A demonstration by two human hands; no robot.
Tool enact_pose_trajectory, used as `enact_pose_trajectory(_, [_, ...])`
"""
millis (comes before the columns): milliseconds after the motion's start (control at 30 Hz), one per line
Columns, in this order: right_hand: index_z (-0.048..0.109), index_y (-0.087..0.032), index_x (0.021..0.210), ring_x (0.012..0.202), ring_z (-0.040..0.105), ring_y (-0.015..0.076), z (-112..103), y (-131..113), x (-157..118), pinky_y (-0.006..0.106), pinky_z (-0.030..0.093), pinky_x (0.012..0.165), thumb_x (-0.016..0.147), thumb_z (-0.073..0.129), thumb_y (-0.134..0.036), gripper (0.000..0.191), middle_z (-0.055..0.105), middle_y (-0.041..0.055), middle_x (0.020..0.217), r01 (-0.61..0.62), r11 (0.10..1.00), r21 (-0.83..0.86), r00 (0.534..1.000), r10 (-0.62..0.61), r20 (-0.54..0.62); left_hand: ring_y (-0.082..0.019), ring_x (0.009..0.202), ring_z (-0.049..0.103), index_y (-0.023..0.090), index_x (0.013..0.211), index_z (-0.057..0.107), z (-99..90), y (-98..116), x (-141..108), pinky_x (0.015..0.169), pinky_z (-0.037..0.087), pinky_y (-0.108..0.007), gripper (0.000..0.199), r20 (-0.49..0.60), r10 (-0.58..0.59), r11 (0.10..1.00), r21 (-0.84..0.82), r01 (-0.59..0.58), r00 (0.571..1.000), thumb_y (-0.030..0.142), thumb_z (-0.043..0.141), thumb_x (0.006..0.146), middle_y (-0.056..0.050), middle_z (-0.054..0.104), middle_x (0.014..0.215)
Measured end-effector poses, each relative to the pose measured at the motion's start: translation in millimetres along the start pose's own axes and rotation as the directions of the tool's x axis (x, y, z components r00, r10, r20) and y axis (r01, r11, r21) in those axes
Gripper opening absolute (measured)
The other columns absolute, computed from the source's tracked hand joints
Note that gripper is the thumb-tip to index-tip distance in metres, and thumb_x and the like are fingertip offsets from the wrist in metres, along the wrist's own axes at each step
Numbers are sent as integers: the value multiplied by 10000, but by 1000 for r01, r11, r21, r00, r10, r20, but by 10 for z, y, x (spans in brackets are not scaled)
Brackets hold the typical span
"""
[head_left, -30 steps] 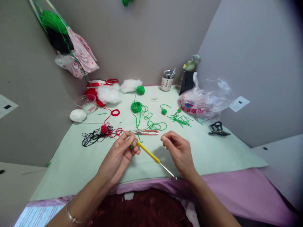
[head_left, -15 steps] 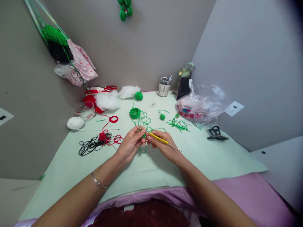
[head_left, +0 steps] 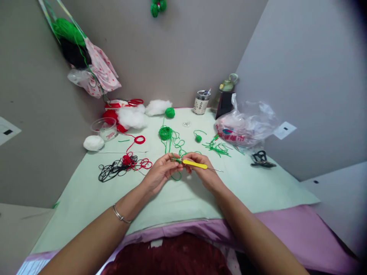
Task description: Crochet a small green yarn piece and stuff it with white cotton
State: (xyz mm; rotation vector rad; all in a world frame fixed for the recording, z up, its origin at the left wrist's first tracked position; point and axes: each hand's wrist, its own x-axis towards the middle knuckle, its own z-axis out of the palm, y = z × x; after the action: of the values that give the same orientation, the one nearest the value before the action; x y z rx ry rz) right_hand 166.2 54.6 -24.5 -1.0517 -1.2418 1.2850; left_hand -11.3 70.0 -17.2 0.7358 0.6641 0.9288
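Observation:
Over the middle of the table my left hand [head_left: 161, 172] pinches a small piece of green crochet work [head_left: 178, 160], mostly covered by the fingers. My right hand [head_left: 203, 170] grips a crochet hook [head_left: 195, 164] with a yellow handle, its tip meeting the green work. A loop of green yarn hangs under the fingers. Behind the hands lies a loose tangle of green yarn around a wound green yarn ball [head_left: 165, 133]. A smaller green ball [head_left: 198, 139] with a yarn tail and a bunch of cut green strands [head_left: 218, 148] lie to the right.
Black yarn [head_left: 110, 172], red yarn [head_left: 139, 139], white stuffing [head_left: 132, 116] and a clear plastic tub [head_left: 103, 130] are at left. A pen tin [head_left: 200, 104], a plastic bag [head_left: 243, 128] and a black hair clip [head_left: 262, 159] stand or lie at right. Walls enclose the table [head_left: 183, 206].
The yellow hook has turned to lie more level, and its tip has moved to the green work. Both hands stay close together. The whole view has shifted slightly.

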Motion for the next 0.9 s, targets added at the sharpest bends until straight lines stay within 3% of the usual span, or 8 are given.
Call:
enact_pose_trajectory(200, [707, -187, 694, 533, 465, 95, 26, 36, 44, 254, 346, 542, 738, 797, -459, 290, 644, -1, 624, -62, 997, 34, 997, 64, -47, -98, 632, 696, 133, 944, 688, -44, -29, 17, 652, 581, -181, 238, -4, -19, 1000, 21, 19, 1000, 104, 826, 752, -2, 722, 717])
enact_pose_trajectory(367, [677, -188, 676, 503, 477, 99, 10, 56, 67, 252, 345, 509, 677, 828, -476, 325, 645, 15, 609, -150, 987, 55, 988, 151, -18, -97, 657, 711, 137, 941, 677, -47, -42, 18, 677, 583, -180, 260, -3, -29, 999, 17, 29, 1000, 114, 835, 736, -5, 738, 739])
enact_pose_trajectory(500, [666, -192, 701, 503, 467, 98, -5, 33, 58, 255, 359, 517, 713, 806, -514, 351, 628, 9, 619, -146, 989, 17, 989, 146, -2, -114, 674, 725, 132, 920, 676, -40, -50, 10, 694, 601, -209, 264, 9, -54, 998, 25, 54, 999, 138, 855, 725, -25, 750, 756])
enact_pose_trajectory(667, [645, -208, 704, 544, 455, 125, 27, 31, 29, 276, 368, 543, 755, 745, -535, 346, 578, -6, 608, -24, 990, -138, 1000, 21, -22, -109, 639, 700, 134, 880, 667, -48, -68, 17, 655, 587, -210, 266, 2, -60, 998, 32, 60, 998, 157, 860, 698, -11, 725, 721])
enact_pose_trajectory(900, [518, -231, 633, 661, 392, 157, 189, 70, -83, 308, 319, 650, 790, 672, -270, 224, 482, -8, 699, 151, 884, -442, 957, -243, -159, -86, 593, 650, 122, 837, 662, -40, -103, -3, 639, 564, -209, 241, -21, -50, 998, 49, 51, 999, 155, 826, 664, -4, 701, 739])
